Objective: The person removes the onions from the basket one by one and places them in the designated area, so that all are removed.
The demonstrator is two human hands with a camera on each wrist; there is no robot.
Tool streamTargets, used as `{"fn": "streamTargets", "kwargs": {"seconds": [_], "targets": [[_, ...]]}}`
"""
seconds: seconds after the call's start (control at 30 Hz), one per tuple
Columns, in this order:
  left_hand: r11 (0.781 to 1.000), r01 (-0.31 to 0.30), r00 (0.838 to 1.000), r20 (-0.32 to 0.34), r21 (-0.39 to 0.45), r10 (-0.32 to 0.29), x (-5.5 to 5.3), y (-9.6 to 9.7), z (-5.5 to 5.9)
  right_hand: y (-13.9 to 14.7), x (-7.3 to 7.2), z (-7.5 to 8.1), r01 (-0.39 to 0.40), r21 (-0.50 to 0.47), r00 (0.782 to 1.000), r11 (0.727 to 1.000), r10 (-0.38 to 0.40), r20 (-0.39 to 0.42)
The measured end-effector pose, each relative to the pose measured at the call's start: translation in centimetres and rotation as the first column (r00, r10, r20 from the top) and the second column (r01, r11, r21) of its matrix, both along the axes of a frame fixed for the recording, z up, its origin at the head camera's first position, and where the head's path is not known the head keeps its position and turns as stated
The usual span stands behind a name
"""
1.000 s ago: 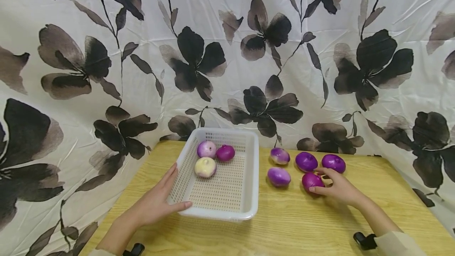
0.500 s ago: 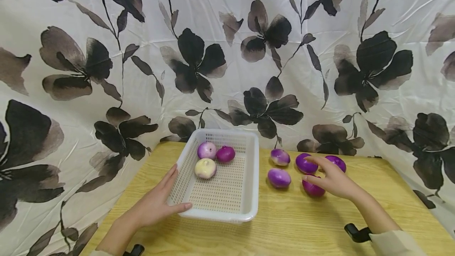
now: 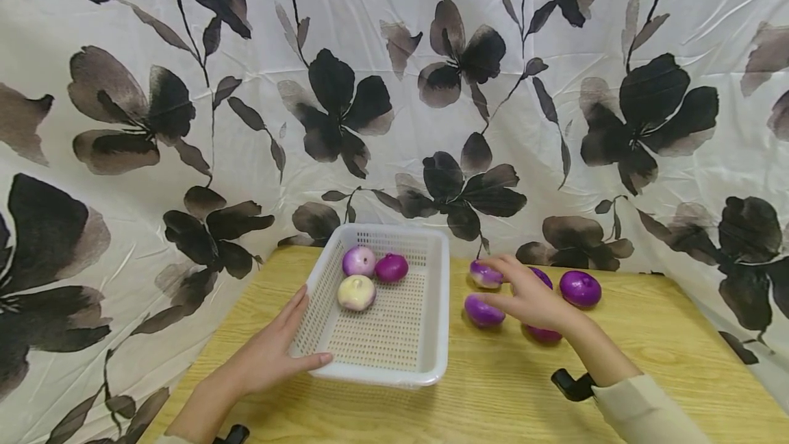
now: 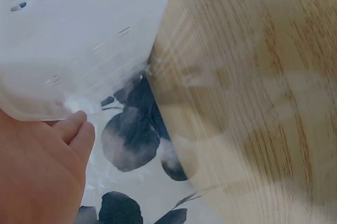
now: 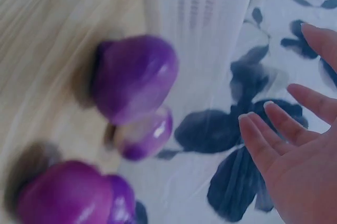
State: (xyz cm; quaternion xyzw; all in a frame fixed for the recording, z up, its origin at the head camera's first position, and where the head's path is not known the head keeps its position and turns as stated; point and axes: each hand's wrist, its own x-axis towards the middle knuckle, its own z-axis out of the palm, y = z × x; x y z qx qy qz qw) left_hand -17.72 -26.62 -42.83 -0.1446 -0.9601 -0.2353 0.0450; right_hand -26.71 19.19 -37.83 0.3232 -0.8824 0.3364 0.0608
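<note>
A white plastic basket (image 3: 394,372) holds a pale purple onion (image 3: 356,260), a magenta onion (image 3: 392,268) and a cream onion (image 3: 355,293). My left hand (image 3: 265,355) rests on its near left corner, fingers straight along the outer wall and thumb over the front rim. My right hand (image 3: 536,300) is spread above the loose onions, holding nothing. Its fingertips overlap a two-toned onion (image 3: 484,276) at the back and a purple onion (image 3: 483,312) in front. In the right wrist view, the fingers stand apart from the purple onion (image 5: 139,76).
Under the right hand, a dark purple onion (image 3: 542,275) and a magenta onion (image 3: 544,335) are partly hidden. Another purple onion (image 3: 581,289) lies farther right. A flowered cloth (image 3: 394,115) hangs behind the wooden table (image 3: 481,396).
My right hand has left the magenta onion, which stays on the table, and moved left over the onions nearer the basket. The left hand and basket have stayed in place.
</note>
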Motion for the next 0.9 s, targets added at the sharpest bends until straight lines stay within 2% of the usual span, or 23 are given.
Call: {"fn": "streamTargets", "kwargs": {"seconds": [0.23,0.4,0.6,0.73,0.9], "targets": [[1.000,0.000,1.000,-0.003,0.004,0.000,0.3,0.0,0.0,-3.1,-0.4,0.4,-0.063,-0.046,0.996,0.997,0.066,0.059],[1.000,-0.004,1.000,-0.010,-0.007,0.004,0.3,-0.1,0.2,-5.1,-1.3,0.4,-0.113,-0.050,0.992,0.992,0.115,0.046],[1.000,0.002,1.000,-0.015,-0.002,-0.002,0.1,0.0,0.2,-6.8,-2.4,0.1,-0.157,-0.028,0.987,0.987,0.158,0.039],[1.000,0.000,1.000,-0.012,-0.001,0.000,0.1,0.0,0.1,-7.9,-2.9,-0.1,-0.161,-0.002,0.986,0.987,0.161,0.049],[1.000,-0.007,1.000,-0.008,-0.001,0.007,0.0,-0.1,-0.1,-9.2,-3.9,-0.5,-0.155,0.054,0.988,0.986,0.154,0.015]]}}
